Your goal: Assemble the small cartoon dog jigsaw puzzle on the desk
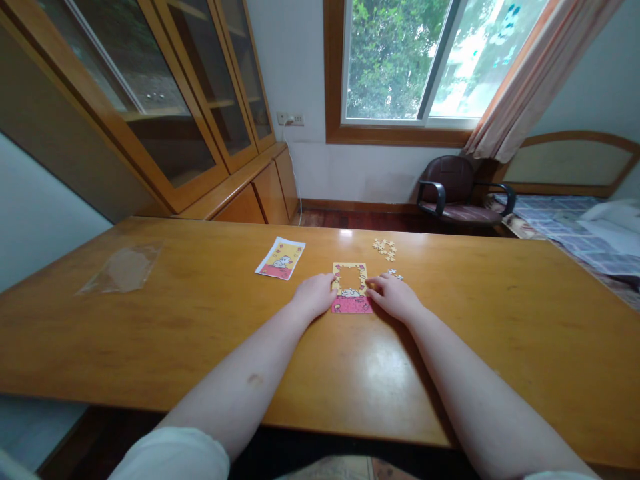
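Note:
A small jigsaw puzzle [351,288] lies on the wooden table [200,320]; its yellow border and pink lower part are joined, its middle is a hole. My left hand [315,295] rests against the puzzle's left edge, fingers curled, fingertips on the border. My right hand [395,295] touches the right edge, fingers bent toward it. Whether either hand pinches a piece is hidden. Loose pieces [385,248] lie in a small heap behind the puzzle, and a few more pieces [394,273] sit just beyond my right hand. A printed picture card [281,258] lies to the left.
A clear plastic bag [123,268] lies at the table's left. Glass-fronted wooden cabinets [190,127] line the left wall. Behind the table stand a dark office chair [453,193] under the window, and a bed [575,227] to the right.

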The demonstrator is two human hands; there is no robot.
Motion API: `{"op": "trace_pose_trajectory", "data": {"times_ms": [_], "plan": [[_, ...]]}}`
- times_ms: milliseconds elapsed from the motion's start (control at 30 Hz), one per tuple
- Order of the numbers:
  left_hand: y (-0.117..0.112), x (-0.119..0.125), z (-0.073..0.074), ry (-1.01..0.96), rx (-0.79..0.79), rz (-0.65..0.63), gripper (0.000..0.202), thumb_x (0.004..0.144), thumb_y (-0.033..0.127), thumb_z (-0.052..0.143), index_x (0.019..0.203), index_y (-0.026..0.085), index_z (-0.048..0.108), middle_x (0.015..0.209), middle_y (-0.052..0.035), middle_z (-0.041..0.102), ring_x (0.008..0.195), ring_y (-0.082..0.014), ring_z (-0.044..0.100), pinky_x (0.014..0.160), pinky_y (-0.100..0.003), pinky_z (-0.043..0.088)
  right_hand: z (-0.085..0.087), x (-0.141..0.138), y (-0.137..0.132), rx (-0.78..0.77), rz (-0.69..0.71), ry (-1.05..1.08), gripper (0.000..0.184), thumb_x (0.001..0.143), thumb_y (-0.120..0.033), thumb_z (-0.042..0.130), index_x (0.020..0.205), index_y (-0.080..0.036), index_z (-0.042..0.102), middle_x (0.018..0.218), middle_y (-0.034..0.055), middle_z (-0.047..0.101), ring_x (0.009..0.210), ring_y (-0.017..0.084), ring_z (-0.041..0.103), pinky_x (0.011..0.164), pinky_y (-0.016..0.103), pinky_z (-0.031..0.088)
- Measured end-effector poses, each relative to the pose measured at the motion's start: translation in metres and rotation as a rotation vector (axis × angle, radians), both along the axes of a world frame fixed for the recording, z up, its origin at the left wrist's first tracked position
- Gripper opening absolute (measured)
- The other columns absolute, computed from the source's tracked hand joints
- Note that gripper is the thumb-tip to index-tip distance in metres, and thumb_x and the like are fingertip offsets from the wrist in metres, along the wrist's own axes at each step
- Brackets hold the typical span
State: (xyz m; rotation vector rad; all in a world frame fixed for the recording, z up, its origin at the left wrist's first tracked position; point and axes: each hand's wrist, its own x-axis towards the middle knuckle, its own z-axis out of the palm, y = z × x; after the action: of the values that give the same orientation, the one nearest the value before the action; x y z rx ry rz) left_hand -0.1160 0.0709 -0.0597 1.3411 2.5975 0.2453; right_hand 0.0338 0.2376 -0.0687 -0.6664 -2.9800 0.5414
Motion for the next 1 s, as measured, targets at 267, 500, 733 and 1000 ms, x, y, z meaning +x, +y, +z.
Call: {"op": "trace_pose_trajectory", "data": {"times_ms": [267, 500, 733, 1000], "plan": [[0.0, 0.0, -0.003, -0.001, 0.009, 0.006, 0.04, 0.086, 0.036, 0.051, 0.123, 0.024, 0.058, 0.117, -0.008, 0.067, 0.106, -0.0251, 0.063, 0.088, -0.034, 0.049, 0.001, 0.0, 0.0, -0.012, 0.0, 0.006, 0.034, 0.089, -0.045, 0.051, 0.113, -0.026, 0.065, 0.101, 0.0055, 0.065, 0.091, 0.019, 0.061, 0.078, 0.027, 0.041], [0.0, -0.001, -0.003, -0.003, 0.016, 0.008, 0.039, 0.086, 0.038, 0.052, 0.122, 0.024, 0.058, 0.114, -0.0077, 0.068, 0.103, -0.0254, 0.064, 0.086, -0.034, 0.05, -0.001, 0.0, 0.001, -0.001, 0.001, 0.018, 0.039, 0.087, -0.045, 0.053, 0.119, -0.024, 0.062, 0.107, 0.0065, 0.065, 0.097, 0.02, 0.059, 0.083, 0.028, 0.041], [0.0, 0.001, -0.001, -0.019, 0.025, 0.01, 0.04, 0.085, 0.037, 0.052, 0.121, 0.023, 0.058, 0.115, -0.0083, 0.068, 0.104, -0.0264, 0.063, 0.087, -0.035, 0.05, -0.003, 0.0, 0.001, -0.005, 0.008, 0.016, 0.038, 0.087, -0.046, 0.054, 0.117, -0.025, 0.063, 0.103, 0.0063, 0.065, 0.092, 0.02, 0.061, 0.079, 0.028, 0.042], [-0.001, 0.0, 0.001, -0.046, 0.035, 0.031, 0.04, 0.086, 0.037, 0.051, 0.123, 0.023, 0.058, 0.118, -0.0096, 0.066, 0.107, -0.0261, 0.062, 0.089, -0.035, 0.049, -0.003, 0.003, 0.011, -0.102, -0.205, 0.261, 0.036, 0.09, -0.039, 0.045, 0.111, -0.019, 0.066, 0.095, 0.0083, 0.069, 0.086, 0.02, 0.062, 0.076, 0.029, 0.043]]}}
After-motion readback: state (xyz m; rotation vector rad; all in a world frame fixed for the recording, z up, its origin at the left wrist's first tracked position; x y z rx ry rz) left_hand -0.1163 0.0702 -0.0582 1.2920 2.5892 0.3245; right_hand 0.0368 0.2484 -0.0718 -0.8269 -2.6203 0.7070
